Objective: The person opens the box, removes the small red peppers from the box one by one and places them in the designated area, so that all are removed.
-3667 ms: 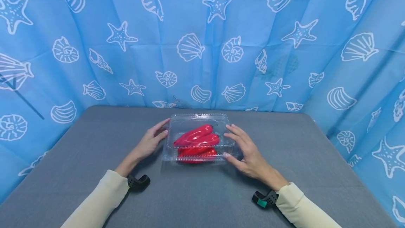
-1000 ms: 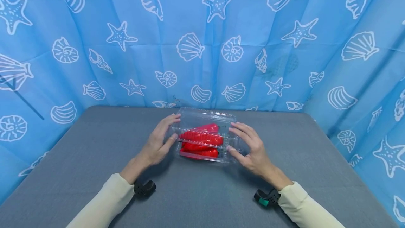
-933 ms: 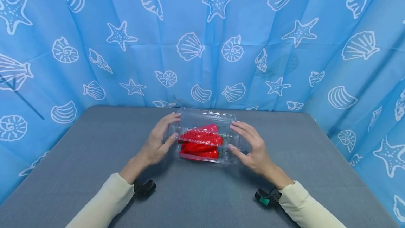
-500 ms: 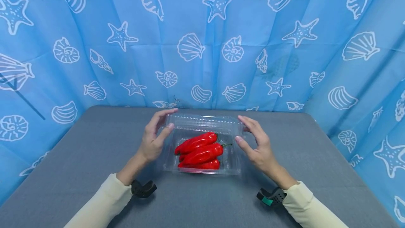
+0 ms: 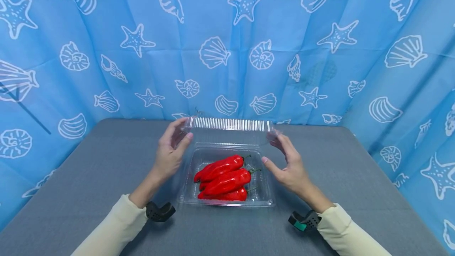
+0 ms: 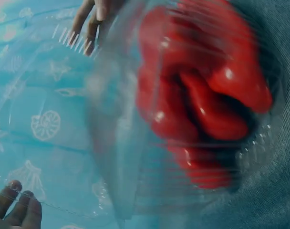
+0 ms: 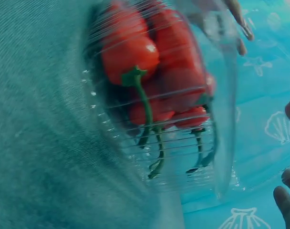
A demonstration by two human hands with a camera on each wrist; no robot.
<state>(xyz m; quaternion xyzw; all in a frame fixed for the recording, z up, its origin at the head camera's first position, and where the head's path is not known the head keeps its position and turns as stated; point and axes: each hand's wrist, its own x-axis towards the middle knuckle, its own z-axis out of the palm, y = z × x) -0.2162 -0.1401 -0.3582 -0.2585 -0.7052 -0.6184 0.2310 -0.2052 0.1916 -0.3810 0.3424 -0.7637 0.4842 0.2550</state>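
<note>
A clear plastic clamshell container [image 5: 261, 200] stands on the table, several red peppers [image 5: 227, 182] piled in its base, green stems to the right. Its clear lid [image 5: 229, 135] is raised behind the peppers, ridged edge upward. My left hand [image 5: 168, 151] holds the lid's left end, thumb in front and fingers behind. At the other end my right hand [image 5: 289, 165] has bent fingers around the lid's corner, while the thumb sits lower, beside the base. The left wrist view shows the peppers [image 6: 202, 86] blurred through plastic; green stems [image 7: 145, 109] show in the right wrist view.
The grey cloth-covered table [image 5: 220, 234] runs out to both sides and towards me. A blue curtain [image 5: 227, 82] with white shells and starfish hangs right behind its far edge. Each wrist carries a black band [image 5: 160, 211].
The lid has swung from over the peppers up and back, leaving them uncovered. The base has shifted towards me. Both hands have moved with the lid and now stand slightly farther apart.
</note>
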